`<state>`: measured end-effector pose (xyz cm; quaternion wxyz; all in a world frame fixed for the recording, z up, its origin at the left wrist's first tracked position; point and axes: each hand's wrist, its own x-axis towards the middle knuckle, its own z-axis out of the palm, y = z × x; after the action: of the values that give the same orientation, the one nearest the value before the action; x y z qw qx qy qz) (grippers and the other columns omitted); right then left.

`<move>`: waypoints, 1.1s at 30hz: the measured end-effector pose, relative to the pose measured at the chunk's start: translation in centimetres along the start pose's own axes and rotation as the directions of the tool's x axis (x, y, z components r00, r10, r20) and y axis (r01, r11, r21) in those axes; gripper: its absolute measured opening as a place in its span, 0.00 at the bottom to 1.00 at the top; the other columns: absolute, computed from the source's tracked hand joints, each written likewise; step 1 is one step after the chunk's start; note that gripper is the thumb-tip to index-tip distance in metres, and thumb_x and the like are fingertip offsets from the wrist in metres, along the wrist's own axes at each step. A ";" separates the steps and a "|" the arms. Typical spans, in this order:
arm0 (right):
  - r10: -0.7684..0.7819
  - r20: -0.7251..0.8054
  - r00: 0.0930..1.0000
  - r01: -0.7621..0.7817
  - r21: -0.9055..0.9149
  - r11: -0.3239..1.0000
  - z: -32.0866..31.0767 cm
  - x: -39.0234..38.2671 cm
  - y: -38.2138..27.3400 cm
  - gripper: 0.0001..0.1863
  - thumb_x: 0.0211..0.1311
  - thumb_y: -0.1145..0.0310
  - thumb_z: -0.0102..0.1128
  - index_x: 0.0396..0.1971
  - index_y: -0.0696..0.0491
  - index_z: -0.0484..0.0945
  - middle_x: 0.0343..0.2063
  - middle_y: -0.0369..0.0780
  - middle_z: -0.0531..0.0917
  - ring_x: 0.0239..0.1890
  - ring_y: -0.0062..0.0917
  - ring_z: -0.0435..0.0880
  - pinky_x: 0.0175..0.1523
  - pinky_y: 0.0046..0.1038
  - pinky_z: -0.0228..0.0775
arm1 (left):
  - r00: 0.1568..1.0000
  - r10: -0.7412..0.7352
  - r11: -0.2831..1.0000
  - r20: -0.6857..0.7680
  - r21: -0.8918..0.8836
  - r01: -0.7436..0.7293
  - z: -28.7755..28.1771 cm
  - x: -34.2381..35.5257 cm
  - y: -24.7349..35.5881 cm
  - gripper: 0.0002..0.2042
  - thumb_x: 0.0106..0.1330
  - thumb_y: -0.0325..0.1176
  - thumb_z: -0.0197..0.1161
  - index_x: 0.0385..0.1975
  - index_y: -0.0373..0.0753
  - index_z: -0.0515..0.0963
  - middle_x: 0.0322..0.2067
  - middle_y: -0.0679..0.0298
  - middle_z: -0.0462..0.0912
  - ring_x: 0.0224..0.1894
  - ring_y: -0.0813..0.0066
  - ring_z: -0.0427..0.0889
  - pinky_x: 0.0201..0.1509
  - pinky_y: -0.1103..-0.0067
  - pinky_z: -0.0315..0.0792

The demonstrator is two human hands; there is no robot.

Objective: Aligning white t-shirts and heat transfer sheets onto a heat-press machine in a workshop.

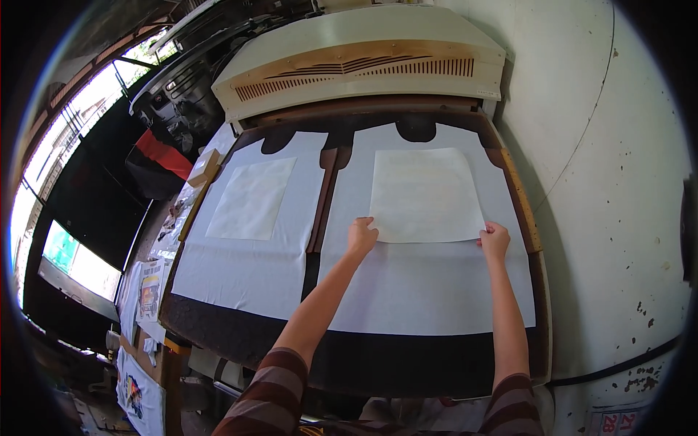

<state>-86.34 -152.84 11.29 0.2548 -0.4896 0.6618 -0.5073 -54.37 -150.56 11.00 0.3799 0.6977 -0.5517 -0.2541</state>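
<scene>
My left hand [361, 237] pinches the near left corner of a white paper sheet [425, 195]. Its near right corner is between the fingers of my right hand [494, 240]. The sheet lies over a white cut fabric panel [429, 291], a garment shape with a neck notch at the far edge; the sheet's near edge seems slightly lifted. Left of it, a second white fabric panel [240, 269] carries another white sheet [252, 200], which no hand touches. Both panels are spread on a dark, padded press bed [349, 356].
A cream machine housing [363, 65] with vent slots spans the bed's far end. A wall [603, 182] runs close along the right. At the left are a small box [203, 167], red cloth [163, 154] and a printed white shirt [142, 392]. Wooden strips [522, 200] edge the bed.
</scene>
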 end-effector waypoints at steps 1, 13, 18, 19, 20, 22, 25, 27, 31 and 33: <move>0.002 -0.001 1.000 -0.002 -0.001 1.000 -0.1 0.0 0.0 0.15 0.43 0.82 0.50 0.34 0.64 0.77 0.18 0.42 0.80 0.14 0.24 0.78 0.20 0.23 0.70 | 1.000 0.004 1.000 -0.019 0.000 -0.004 0.0 0.0 -0.1 0.20 0.45 0.24 0.55 0.42 0.30 0.75 0.47 0.49 0.73 0.50 0.56 0.72 0.54 0.73 0.66; -0.554 0.073 0.829 0.531 -0.411 0.741 0.3 -2.4 -2.2 0.13 0.46 0.85 0.50 0.34 0.61 0.76 0.33 0.45 0.76 0.36 0.39 0.77 0.41 0.32 0.70 | 0.986 0.160 0.975 -0.049 0.165 -0.150 0.7 0.7 -1.4 0.19 0.44 0.24 0.57 0.40 0.31 0.76 0.46 0.52 0.74 0.47 0.57 0.74 0.51 0.73 0.68; -0.455 0.073 0.888 0.438 -0.439 0.784 0.3 -1.3 -0.9 0.12 0.46 0.84 0.52 0.34 0.62 0.76 0.33 0.46 0.76 0.36 0.40 0.76 0.41 0.33 0.70 | 0.989 0.139 0.980 -0.043 0.150 -0.131 0.8 1.0 -1.3 0.19 0.44 0.23 0.56 0.40 0.31 0.76 0.46 0.53 0.74 0.44 0.60 0.76 0.49 0.74 0.69; -0.454 0.073 0.888 0.437 -0.439 0.785 0.4 -1.2 -0.9 0.12 0.46 0.84 0.52 0.34 0.62 0.76 0.33 0.46 0.76 0.36 0.40 0.76 0.41 0.33 0.70 | 0.990 0.131 0.986 -0.053 0.115 -0.124 0.7 1.0 -1.3 0.18 0.43 0.22 0.56 0.38 0.30 0.77 0.44 0.52 0.75 0.45 0.58 0.74 0.51 0.73 0.68; -0.444 0.075 0.893 0.427 -0.451 0.784 0.4 -1.1 -0.8 0.12 0.46 0.84 0.52 0.34 0.62 0.75 0.32 0.46 0.76 0.36 0.40 0.76 0.41 0.33 0.70 | 0.990 0.123 0.990 -0.064 0.080 -0.118 0.7 0.9 -1.2 0.18 0.42 0.22 0.55 0.37 0.28 0.77 0.43 0.51 0.76 0.47 0.56 0.73 0.53 0.72 0.66; -0.432 0.078 0.898 0.417 -0.463 0.783 0.3 -0.9 -0.7 0.12 0.46 0.84 0.52 0.34 0.62 0.75 0.32 0.46 0.76 0.35 0.40 0.76 0.41 0.33 0.70 | 0.990 0.125 0.989 -0.063 0.086 -0.120 0.6 0.9 -1.0 0.18 0.42 0.22 0.55 0.37 0.28 0.77 0.42 0.51 0.76 0.47 0.56 0.73 0.53 0.72 0.67; -0.430 0.091 0.898 0.421 -0.460 0.782 0.3 -1.0 -0.6 0.12 0.46 0.82 0.53 0.34 0.61 0.76 0.33 0.46 0.75 0.36 0.40 0.76 0.41 0.34 0.69 | 0.991 0.122 0.985 -0.061 0.127 -0.114 0.3 0.6 -0.6 0.17 0.43 0.22 0.55 0.37 0.29 0.77 0.43 0.51 0.76 0.47 0.56 0.73 0.53 0.73 0.66; -0.323 0.069 0.944 0.304 -0.563 0.768 0.4 -1.5 -0.8 0.11 0.45 0.81 0.54 0.33 0.60 0.77 0.35 0.44 0.75 0.40 0.37 0.75 0.43 0.33 0.68 | 0.992 0.115 0.981 -0.060 0.163 -0.104 -0.1 0.1 -0.2 0.17 0.43 0.23 0.55 0.37 0.30 0.77 0.44 0.52 0.75 0.48 0.57 0.72 0.53 0.73 0.66; -0.379 0.046 0.924 0.327 -0.608 0.724 -0.6 -2.0 -0.3 0.12 0.44 0.80 0.56 0.33 0.58 0.78 0.38 0.43 0.74 0.44 0.35 0.72 0.44 0.32 0.67 | 0.971 0.226 0.910 -0.084 0.373 -0.180 -0.5 -1.8 0.8 0.16 0.48 0.26 0.56 0.40 0.35 0.77 0.50 0.56 0.71 0.54 0.59 0.66 0.55 0.68 0.62; -0.346 0.118 0.931 0.336 -0.652 0.680 -1.4 -2.2 0.1 0.14 0.44 0.80 0.56 0.35 0.56 0.79 0.44 0.41 0.73 0.47 0.34 0.69 0.49 0.33 0.64 | 0.967 0.244 0.892 -0.069 0.408 -0.196 -0.3 -3.3 1.4 0.16 0.50 0.27 0.57 0.41 0.36 0.76 0.52 0.57 0.69 0.55 0.59 0.64 0.55 0.66 0.60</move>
<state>-86.69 -150.28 11.31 -0.0391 -0.6583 0.6970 -0.2817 -55.78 -147.48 12.06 0.2887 0.7069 -0.6437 -0.0503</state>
